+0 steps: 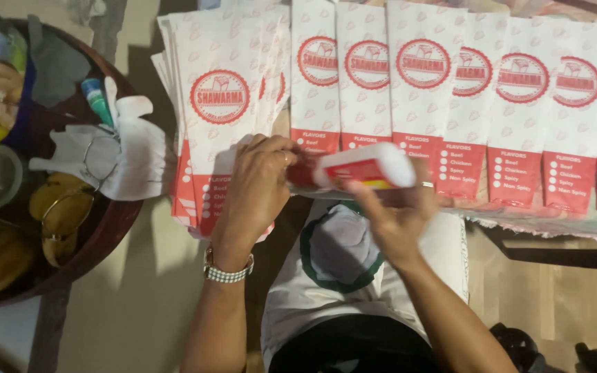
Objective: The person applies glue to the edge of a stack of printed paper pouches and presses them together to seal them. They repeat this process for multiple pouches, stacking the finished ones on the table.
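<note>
Both hands grip the glue bottle (364, 168) mid-frame, left hand (257, 186) closed on its cap end, right hand (395, 214) wrapped around the body; hard squeeze risks glue blobbing onto the paper bags (423, 103).

Matt paper bags (423, 103), a glossy smooth plastic bottle (367, 167), and a dark polished wooden bowl (115, 214).

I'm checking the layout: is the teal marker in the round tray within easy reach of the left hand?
Probably yes. The teal marker lies uncovered beside the white gloves, left of the left hand, but that hand grips the white glue bottle's red end.
</note>
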